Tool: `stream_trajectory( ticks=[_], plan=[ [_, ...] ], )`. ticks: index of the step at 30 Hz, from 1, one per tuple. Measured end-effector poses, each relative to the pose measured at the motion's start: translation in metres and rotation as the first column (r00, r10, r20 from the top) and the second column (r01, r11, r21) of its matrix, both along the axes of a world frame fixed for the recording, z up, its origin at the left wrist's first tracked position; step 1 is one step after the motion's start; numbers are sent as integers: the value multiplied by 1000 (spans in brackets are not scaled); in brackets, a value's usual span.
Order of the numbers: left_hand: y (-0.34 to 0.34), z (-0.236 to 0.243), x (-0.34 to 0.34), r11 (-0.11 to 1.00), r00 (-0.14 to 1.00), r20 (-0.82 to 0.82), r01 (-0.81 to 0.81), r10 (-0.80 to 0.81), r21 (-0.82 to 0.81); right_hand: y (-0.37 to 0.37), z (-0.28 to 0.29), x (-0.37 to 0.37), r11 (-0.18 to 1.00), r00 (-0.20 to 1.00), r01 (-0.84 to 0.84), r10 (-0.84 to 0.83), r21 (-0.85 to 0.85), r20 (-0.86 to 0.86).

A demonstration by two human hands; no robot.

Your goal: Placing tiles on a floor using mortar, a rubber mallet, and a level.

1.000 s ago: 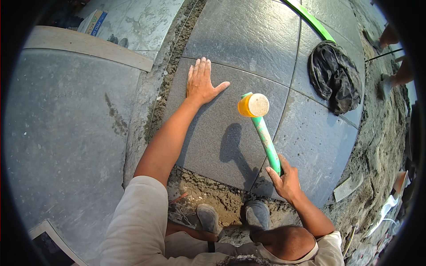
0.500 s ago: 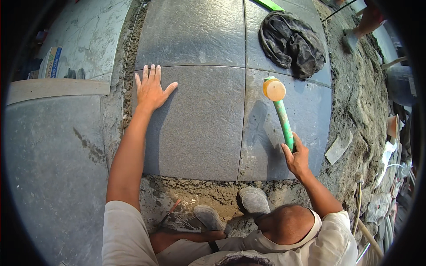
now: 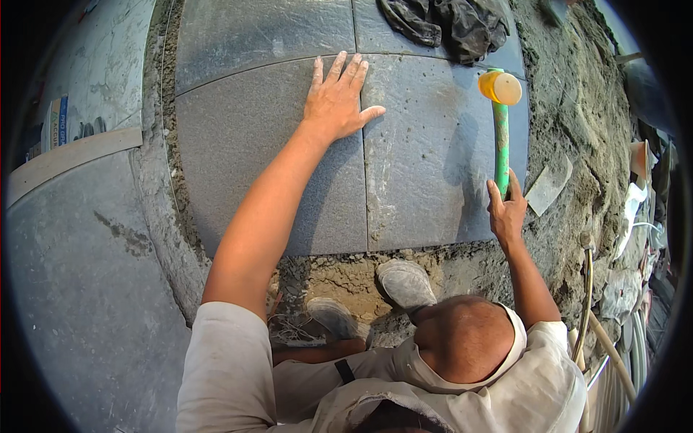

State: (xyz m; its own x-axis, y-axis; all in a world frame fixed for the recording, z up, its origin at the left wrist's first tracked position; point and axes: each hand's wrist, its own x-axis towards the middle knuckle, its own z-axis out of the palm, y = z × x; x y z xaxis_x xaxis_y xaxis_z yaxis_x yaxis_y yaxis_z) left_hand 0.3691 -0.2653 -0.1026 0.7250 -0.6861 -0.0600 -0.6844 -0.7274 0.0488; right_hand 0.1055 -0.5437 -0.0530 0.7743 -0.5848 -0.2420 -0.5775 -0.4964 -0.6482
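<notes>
My left hand (image 3: 336, 103) is spread open on the dark grey floor tiles, dusty fingers pointing away from me. It lies near the seam between the left near tile (image 3: 267, 166) and the right near tile (image 3: 426, 159), with the thumb reaching over that seam. My right hand (image 3: 509, 209) is wrapped round the lower end of the green handle of a rubber mallet (image 3: 502, 137). The mallet's yellowish head is raised above the right edge of the right near tile, its round face toward me. A shadow falls on the tile beside it.
A crumpled black cloth (image 3: 462, 25) lies on the far right tile. Rough mortar (image 3: 577, 123) borders the tiles on the right, with a pale tile scrap (image 3: 550, 186) on it. At left are a taut string (image 3: 170, 137), a wooden plank (image 3: 79, 155) and a box (image 3: 54, 126).
My left hand has moved right across the tile to the middle seam. The mallet in my right hand has moved right, toward the tile's outer edge. The view has shifted.
</notes>
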Motion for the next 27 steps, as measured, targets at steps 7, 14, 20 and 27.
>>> stream_trajectory(
  ticks=[7,14,20,27],
  plan=[
    [28,18,-111,988,971,-192,152,-142,36,-3,-6,-12,999,999,-9,7,-31,-40],
    [95,62,-260,885,452,-819,446,-353,-135,-7,-7,-20,998,997,-61,60,-28,-40],
    [93,50,-225,928,893,-325,212,-311,-306,0,1,-16,988,988,-155,154,-27,-27],
    [103,37,-249,841,807,-277,431,-521,-327,27,31,-9,954,952,-290,295,70,-76]
  ],
)
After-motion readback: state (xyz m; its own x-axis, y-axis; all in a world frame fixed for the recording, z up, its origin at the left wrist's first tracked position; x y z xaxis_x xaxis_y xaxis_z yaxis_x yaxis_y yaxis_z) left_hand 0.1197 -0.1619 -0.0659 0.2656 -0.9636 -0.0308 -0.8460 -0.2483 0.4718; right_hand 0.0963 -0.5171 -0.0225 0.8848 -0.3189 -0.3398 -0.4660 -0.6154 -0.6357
